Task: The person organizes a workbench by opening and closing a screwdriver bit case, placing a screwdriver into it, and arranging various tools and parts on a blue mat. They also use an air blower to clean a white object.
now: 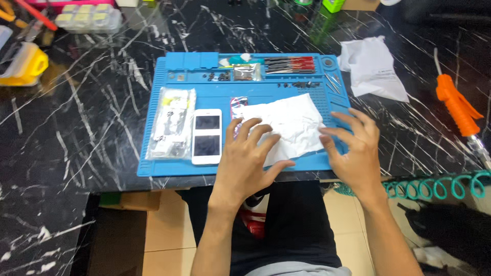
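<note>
White crumpled paper [286, 125] lies on the blue mat [153, 128]; left hand [245, 161] and right hand [355, 148] press it with spread, empty fingers. Sliding it could scatter the small screws [217, 76] nearby, I judge

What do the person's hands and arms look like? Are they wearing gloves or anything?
No gloves. The left hand and right hand are both bare, with no rings, watch or bracelet showing. The forearms are bare too: no sleeves reach down into view.

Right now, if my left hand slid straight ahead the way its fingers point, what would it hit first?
The left hand already rests on the white paper; straight ahead it would probably meet the small screws next.
</note>
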